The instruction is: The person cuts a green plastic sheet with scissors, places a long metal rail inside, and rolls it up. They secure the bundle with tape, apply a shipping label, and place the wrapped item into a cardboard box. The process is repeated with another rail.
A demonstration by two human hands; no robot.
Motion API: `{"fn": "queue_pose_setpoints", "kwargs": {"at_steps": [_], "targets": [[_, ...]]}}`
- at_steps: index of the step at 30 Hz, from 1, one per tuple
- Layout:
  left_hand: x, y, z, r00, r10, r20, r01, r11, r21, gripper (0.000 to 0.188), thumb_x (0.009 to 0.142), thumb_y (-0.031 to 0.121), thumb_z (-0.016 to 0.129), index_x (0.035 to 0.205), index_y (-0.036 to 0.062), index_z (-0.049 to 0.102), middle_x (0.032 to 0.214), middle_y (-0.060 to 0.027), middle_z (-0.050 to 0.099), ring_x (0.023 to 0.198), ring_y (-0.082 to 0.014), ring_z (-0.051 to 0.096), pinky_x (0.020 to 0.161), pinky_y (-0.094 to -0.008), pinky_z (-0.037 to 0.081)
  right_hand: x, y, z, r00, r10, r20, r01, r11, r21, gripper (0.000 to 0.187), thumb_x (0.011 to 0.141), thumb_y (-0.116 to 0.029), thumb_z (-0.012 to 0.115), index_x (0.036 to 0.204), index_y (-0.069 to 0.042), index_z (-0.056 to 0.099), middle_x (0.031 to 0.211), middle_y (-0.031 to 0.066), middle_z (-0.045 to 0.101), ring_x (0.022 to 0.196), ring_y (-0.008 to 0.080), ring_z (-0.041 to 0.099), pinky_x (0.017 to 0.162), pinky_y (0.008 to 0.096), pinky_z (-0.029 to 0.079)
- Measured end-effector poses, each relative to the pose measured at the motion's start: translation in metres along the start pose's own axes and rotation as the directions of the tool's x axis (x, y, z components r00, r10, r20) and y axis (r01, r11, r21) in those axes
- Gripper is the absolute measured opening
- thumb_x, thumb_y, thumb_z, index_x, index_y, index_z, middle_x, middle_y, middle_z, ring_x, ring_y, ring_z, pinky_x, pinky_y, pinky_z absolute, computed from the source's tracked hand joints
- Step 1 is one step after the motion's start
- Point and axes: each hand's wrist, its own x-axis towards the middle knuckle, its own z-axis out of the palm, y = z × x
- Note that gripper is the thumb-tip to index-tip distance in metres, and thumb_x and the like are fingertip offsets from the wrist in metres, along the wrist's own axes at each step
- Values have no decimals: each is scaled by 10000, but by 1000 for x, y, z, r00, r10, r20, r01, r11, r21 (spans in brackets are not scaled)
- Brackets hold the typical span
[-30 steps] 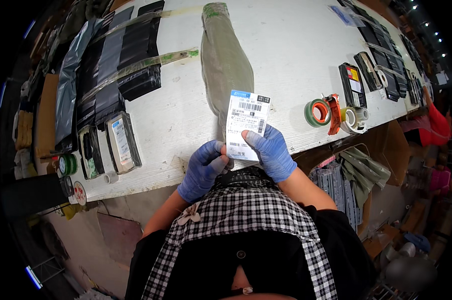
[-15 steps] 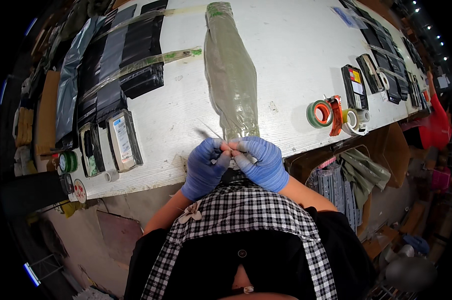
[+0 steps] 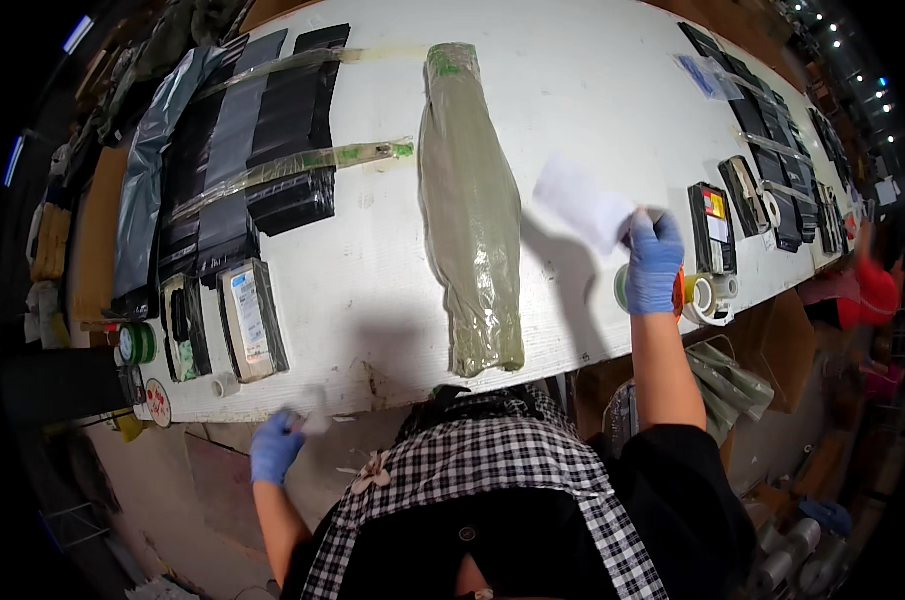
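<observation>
1. Here's the olive-green wrapped parcel [image 3: 470, 220], lying lengthwise on the white table [image 3: 582, 80], its near end just short of the front edge, glossy clear film shining over the lower half, green marks at the far end.
2. Hands wide apart now, one on each side of the parcel, neither touching it!
3. Over on the right, the right hand [image 3: 655, 262] in its blue glove is clamped on one corner of a white paper label [image 3: 582, 203], blurred, held out above the table to the right of the parcel and apart from it, dark shadows spreading underneath.
4. Partly hidden by that hand, a green tape roll [image 3: 621, 289] and an orange tape dispenser [image 3: 679, 290]; just beside them, a white tape roll [image 3: 709, 312].
5. Down low, the left hand [image 3: 276, 447], gloved in blue too, is out in front of the table edge, a pale scrap [image 3: 315, 423] at its fingertips. Gripped or loose? Too blurred to tell.
6. Along the left side, black mailing bags [image 3: 290, 115] lie under strips of clear tape, with an open-topped box [image 3: 252, 315] near them.
7. And far right, a person in red [image 3: 872, 288] beyond the table's edge.
</observation>
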Motion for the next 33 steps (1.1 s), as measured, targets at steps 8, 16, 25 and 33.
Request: {"fn": "queue_pose_setpoints", "kwargs": {"at_steps": [8, 16, 25, 33], "targets": [[-18, -14, 22, 985, -156, -67, 168, 958, 233, 279, 796, 291, 673, 957, 69, 718, 912, -182, 699, 892, -341, 671, 814, -416, 523, 3, 53, 146, 576, -108, 810, 814, 166, -557, 196, 804, -241, 631, 805, -45, 621, 893, 128, 658, 844, 276, 658, 699, 394, 560], [1, 59, 34, 961, 272, -42, -275, 934, -227, 198, 829, 216, 689, 956, 66, 711, 892, -142, 695, 854, -289, 681, 772, -369, 530, 28, 72, 193, 763, 15, 647, 634, 181, -752, 733, 823, -456, 613, 1442, -135, 385, 1518, 252, 245, 1378, 478, 252, 1067, 609, 307], [52, 155, 67, 806, 591, -12, -411, 547, -729, 430, 896, 146, 665, 1296, 60, 531, 1244, -135, 591, 1095, -221, 608, 952, -349, 491, -111, 58, 112, 730, 14, 683, 628, 381, -679, 942, 746, -450, 722, 1513, -155, 262, 1478, 385, 176, 1307, 573, 280, 1041, 587, 349], [162, 290, 103, 599, 755, 266, 336, 65, -940, 785, 873, 544, 625, 1446, 87, 345, 1387, -143, 487, 1279, -241, 470, 1063, -397, 417, -165, 34, 71, 905, 391, 169, -118, 613, -781, 1043, 529, -370, 867, 1326, 73, 362, 1159, 260, 543, 1102, 351, 548, 951, 411, 470]]}}
